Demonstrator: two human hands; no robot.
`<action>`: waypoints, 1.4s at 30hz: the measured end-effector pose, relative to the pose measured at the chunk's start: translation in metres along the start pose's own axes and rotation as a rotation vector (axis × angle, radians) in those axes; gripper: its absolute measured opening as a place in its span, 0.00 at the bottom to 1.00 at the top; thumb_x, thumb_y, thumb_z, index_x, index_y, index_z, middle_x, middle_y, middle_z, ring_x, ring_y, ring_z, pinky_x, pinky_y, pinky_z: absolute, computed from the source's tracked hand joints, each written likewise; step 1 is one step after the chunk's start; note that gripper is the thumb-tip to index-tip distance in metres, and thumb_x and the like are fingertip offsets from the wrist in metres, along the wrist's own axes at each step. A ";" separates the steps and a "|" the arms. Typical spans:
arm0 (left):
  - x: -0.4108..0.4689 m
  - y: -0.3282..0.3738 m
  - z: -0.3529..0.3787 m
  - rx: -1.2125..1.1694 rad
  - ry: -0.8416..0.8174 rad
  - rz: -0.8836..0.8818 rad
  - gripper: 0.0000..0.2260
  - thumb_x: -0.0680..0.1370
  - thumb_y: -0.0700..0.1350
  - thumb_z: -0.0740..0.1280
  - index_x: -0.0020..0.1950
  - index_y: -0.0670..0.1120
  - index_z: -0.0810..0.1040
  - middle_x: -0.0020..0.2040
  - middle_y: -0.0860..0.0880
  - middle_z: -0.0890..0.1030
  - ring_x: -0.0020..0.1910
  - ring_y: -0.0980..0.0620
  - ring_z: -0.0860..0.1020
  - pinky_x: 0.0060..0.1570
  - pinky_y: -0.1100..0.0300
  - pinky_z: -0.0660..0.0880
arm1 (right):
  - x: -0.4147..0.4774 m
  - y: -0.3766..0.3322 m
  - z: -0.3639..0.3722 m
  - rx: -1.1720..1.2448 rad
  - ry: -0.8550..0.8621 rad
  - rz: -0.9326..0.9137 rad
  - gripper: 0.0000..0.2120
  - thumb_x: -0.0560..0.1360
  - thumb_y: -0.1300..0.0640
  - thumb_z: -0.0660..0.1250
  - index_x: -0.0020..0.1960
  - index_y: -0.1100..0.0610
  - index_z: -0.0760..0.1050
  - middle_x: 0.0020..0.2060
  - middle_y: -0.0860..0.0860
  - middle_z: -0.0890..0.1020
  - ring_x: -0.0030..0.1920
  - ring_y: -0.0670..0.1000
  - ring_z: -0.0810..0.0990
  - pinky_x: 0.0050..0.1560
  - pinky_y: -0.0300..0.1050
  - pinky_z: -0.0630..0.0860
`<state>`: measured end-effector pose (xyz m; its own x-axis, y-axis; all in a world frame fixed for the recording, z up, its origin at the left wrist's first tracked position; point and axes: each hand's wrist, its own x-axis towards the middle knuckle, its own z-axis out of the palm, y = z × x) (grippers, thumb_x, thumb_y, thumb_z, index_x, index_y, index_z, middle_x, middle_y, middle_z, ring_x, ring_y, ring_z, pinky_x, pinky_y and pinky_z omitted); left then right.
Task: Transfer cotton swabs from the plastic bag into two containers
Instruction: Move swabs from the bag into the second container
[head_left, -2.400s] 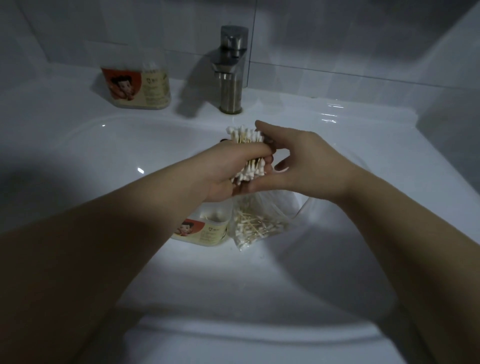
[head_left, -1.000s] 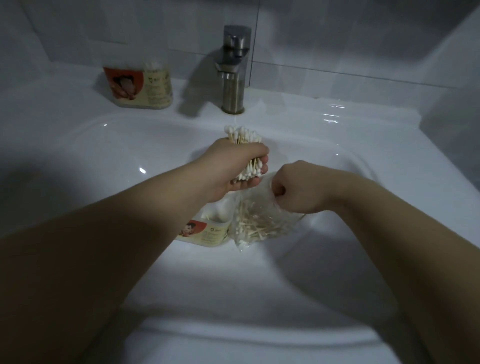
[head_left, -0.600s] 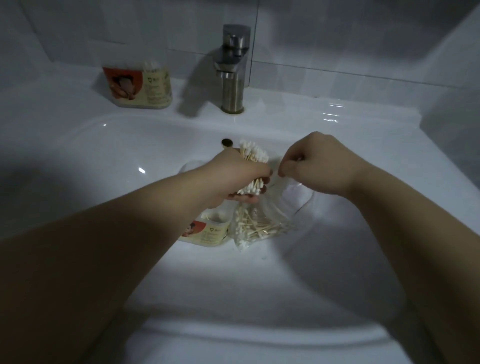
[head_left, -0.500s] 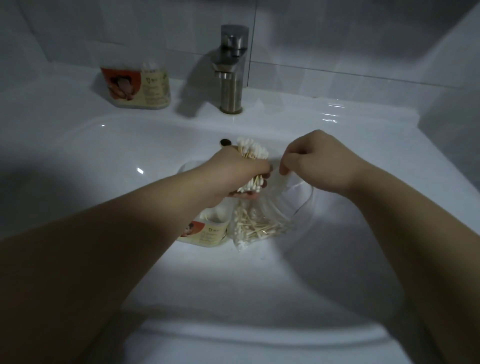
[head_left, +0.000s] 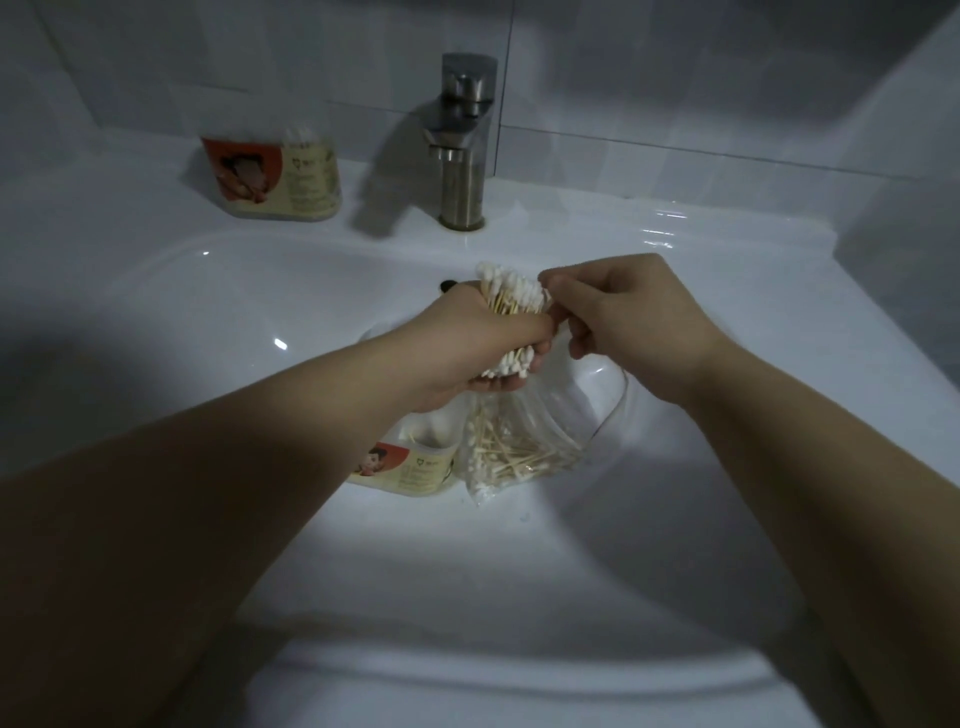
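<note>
My left hand (head_left: 483, 348) grips a thick bundle of cotton swabs (head_left: 511, 296) over the basin, white tips sticking out above and below the fist. My right hand (head_left: 618, 317) is beside it, fingers curled, fingertips pinching at the top of the bundle; what they hold is too small to tell. Below the hands lies the clear plastic bag (head_left: 524, 447) with several loose swabs inside. A labelled container (head_left: 405, 462) stands in the basin left of the bag, partly hidden by my left wrist. A second labelled container (head_left: 272, 179) with swabs in it stands on the ledge at the back left.
The white sink (head_left: 208, 291) fills the view, with a steel faucet (head_left: 462, 140) at the back centre and a dark overflow hole (head_left: 447, 285) just behind my left hand. Tiled walls rise behind and at the right.
My right hand rose from the bag up to the top of the bundle. My left hand with the swabs dropped slightly and stays over the bag.
</note>
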<state>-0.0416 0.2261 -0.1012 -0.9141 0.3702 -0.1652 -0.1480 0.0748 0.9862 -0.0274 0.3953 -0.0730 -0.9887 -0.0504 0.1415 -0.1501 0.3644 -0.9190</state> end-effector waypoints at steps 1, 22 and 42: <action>0.000 -0.001 0.000 0.005 0.012 0.023 0.02 0.76 0.39 0.72 0.46 0.46 0.83 0.37 0.48 0.83 0.35 0.54 0.82 0.36 0.60 0.78 | -0.001 0.000 0.001 0.017 -0.032 0.022 0.11 0.80 0.60 0.67 0.46 0.66 0.84 0.33 0.55 0.83 0.32 0.53 0.75 0.36 0.48 0.76; -0.014 0.010 0.001 0.344 -0.153 0.056 0.61 0.73 0.38 0.76 0.77 0.57 0.24 0.46 0.55 0.85 0.44 0.63 0.85 0.44 0.66 0.81 | -0.012 -0.006 0.018 -0.127 -0.182 -0.143 0.07 0.79 0.50 0.62 0.46 0.49 0.77 0.33 0.53 0.84 0.29 0.56 0.85 0.29 0.47 0.79; -0.019 0.024 -0.006 -0.427 -0.226 -0.193 0.16 0.80 0.53 0.66 0.62 0.44 0.79 0.49 0.42 0.85 0.43 0.45 0.84 0.38 0.57 0.79 | -0.001 -0.009 0.020 -0.075 0.238 0.016 0.15 0.75 0.45 0.60 0.33 0.52 0.73 0.23 0.47 0.74 0.24 0.49 0.71 0.28 0.41 0.65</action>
<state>-0.0297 0.2154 -0.0743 -0.7577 0.5813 -0.2966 -0.4894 -0.2054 0.8475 -0.0254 0.3739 -0.0724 -0.9605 0.1729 0.2181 -0.1250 0.4321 -0.8931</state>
